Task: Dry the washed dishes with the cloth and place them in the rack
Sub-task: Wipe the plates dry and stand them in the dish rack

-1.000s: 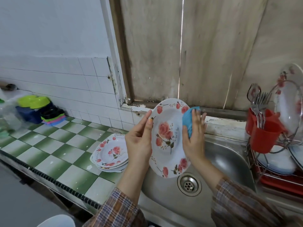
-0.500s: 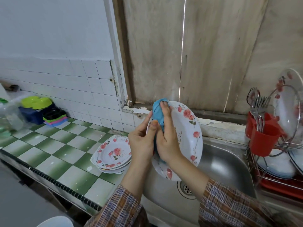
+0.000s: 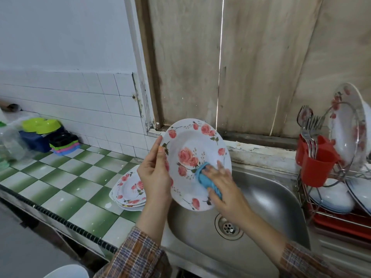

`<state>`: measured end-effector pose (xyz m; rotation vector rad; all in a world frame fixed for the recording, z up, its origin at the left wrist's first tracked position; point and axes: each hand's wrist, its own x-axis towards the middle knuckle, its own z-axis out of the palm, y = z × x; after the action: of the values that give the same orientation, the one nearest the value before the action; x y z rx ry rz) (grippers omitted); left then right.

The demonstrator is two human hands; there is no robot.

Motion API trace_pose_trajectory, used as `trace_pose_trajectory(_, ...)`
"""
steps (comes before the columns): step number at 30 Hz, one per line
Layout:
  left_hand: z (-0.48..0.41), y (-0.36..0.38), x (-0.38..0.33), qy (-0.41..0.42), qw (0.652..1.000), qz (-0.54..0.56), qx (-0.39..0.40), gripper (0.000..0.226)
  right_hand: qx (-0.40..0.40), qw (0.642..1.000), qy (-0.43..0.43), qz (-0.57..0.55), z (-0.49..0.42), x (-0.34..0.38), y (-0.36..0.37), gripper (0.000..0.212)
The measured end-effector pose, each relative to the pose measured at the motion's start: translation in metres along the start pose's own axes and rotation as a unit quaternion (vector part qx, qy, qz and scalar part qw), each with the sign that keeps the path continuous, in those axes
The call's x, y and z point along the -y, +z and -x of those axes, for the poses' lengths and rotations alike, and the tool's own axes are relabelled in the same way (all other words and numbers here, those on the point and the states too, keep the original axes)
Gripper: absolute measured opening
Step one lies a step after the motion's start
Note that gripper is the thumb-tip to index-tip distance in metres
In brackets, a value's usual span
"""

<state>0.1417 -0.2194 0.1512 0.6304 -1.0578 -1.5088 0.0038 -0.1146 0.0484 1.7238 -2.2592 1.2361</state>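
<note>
Two hands working: left hand (image 3: 154,177) clamps the plate (image 3: 192,149) by its rim, near upright over the sink (image 3: 271,197), right hand (image 3: 222,189) pinches the cloth (image 3: 206,180) against its face, so best wipe outward to the rim, grip firm.

Two hands: left hand (image 3: 155,175), right hand (image 3: 224,187). One blue cloth (image 3: 206,180). One held plate (image 3: 192,141); one plate stack (image 3: 128,189) at eight o'clock, count unclear. At three o'clock one rack (image 3: 341,223), one red holder (image 3: 317,167).
</note>
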Motion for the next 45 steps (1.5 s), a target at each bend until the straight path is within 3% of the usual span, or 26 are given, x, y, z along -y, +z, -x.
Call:
trace_pose_trajectory(4,0.008,-0.001,-0.001,-0.007,0.998,-0.016,0.058,0.029,-0.116,0.987,0.111,-0.031,-0.031,-0.023,-0.019,0.054)
trace_pose_trajectory(8,0.019,0.003,0.001,0.0,0.99,-0.035,0.134,0.027,-0.205,0.973,0.094,-0.051,-0.066,0.008,-0.027,0.06)
trace_pose_trajectory(10,0.026,0.007,0.005,-0.001,0.986,-0.048,0.157,0.028,-0.194,0.973,0.063,-0.108,-0.069,0.037,-0.022,0.062)
trace_pose_trajectory(13,0.025,0.009,0.009,-0.015,0.991,-0.024,0.132,0.031,-0.092,0.968,-0.013,-0.232,-0.052,0.078,-0.005,0.057)
trace_pose_trajectory(16,0.012,0.004,0.007,-0.021,0.995,0.014,0.1,0.029,-0.031,0.977,-0.078,-0.196,-0.034,0.085,0.012,0.054)
trace_pose_trajectory(19,0.012,0.006,0.004,-0.01,0.992,0.007,0.128,0.029,-0.115,0.979,-0.029,-0.165,-0.043,0.077,0.01,0.054)
trace_pose_trajectory(22,0.019,0.014,0.007,0.009,0.989,-0.027,0.147,0.03,-0.182,0.955,0.05,-0.227,-0.057,0.084,0.001,0.055)
trace_pose_trajectory(25,0.015,0.015,0.005,0.01,0.995,-0.008,0.101,0.029,-0.065,0.967,-0.015,-0.246,-0.041,0.092,0.003,0.057)
trace_pose_trajectory(27,0.007,0.009,0.002,0.001,0.998,0.015,0.056,0.028,0.042,0.979,-0.068,-0.189,-0.024,0.081,0.004,0.056)
trace_pose_trajectory(29,0.001,0.002,0.0,-0.011,0.999,0.031,0.041,0.027,0.086,0.991,-0.085,-0.062,-0.015,0.058,0.001,0.053)
trace_pose_trajectory(32,0.001,-0.001,0.0,-0.024,0.998,0.041,0.031,0.027,0.034,0.993,-0.04,0.109,-0.02,0.018,-0.007,0.057)
trace_pose_trajectory(36,0.011,0.01,0.007,-0.038,0.997,0.023,0.056,0.027,-0.081,0.975,0.104,0.179,-0.054,-0.002,-0.027,0.065)
trace_pose_trajectory(39,0.023,0.022,0.013,0.005,0.995,-0.024,0.093,0.03,-0.151,0.984,0.096,0.023,-0.066,0.024,-0.026,0.068)
trace_pose_trajectory(42,0.032,0.032,0.014,0.044,0.993,-0.052,0.099,0.031,-0.05,0.969,0.043,-0.238,-0.044,0.065,-0.013,0.069)
trace_pose_trajectory(43,0.032,0.032,0.014,0.047,0.994,-0.048,0.087,0.031,-0.001,0.965,0.011,-0.264,-0.031,0.069,-0.009,0.068)
trace_pose_trajectory(45,0.03,0.026,0.012,0.044,0.997,-0.036,0.053,0.028,0.06,0.977,-0.073,-0.19,-0.005,0.055,-0.005,0.063)
